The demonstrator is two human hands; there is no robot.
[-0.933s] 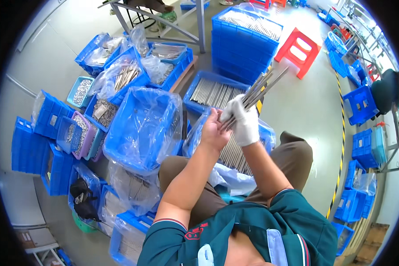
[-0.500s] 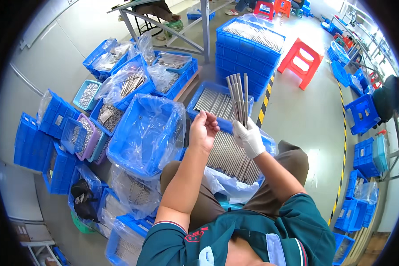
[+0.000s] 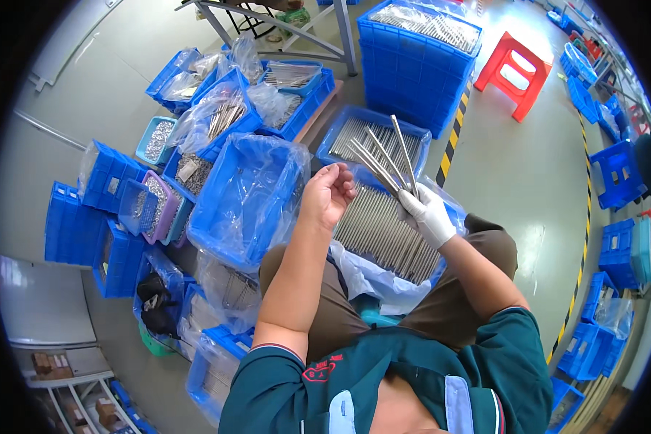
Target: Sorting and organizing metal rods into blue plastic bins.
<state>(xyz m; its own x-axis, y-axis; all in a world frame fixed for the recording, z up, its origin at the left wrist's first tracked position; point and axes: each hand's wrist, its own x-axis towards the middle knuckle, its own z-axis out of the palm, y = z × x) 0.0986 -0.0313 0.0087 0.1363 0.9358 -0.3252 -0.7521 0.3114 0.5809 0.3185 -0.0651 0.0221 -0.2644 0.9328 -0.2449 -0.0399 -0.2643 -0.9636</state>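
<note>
My right hand (image 3: 430,217), in a white glove, grips several slim metal rods (image 3: 378,160) by their lower ends. The rods fan out upward and to the left. My bare left hand (image 3: 330,192) is beside them, palm partly showing, fingers loosely bent with nothing visible in them. Below both hands, a blue bin (image 3: 450,207) between my knees holds a row of similar metal rods (image 3: 383,235), with a pale liner (image 3: 383,283) over its near edge. Just beyond, another blue bin (image 3: 325,150) contains more rods.
Left of my hands stands a large blue bin (image 3: 204,226) lined with clear plastic. Further left are smaller bins of metal parts, including a purple tray (image 3: 168,214). Stacked blue crates (image 3: 405,79) rise at the back. A red stool (image 3: 515,76) stands beyond the striped floor tape (image 3: 452,137).
The rods in my right hand have gone from a nearly upright bundle to a spread fan leaning left. My left hand has turned, its fingers a little looser. The whole view has shifted.
</note>
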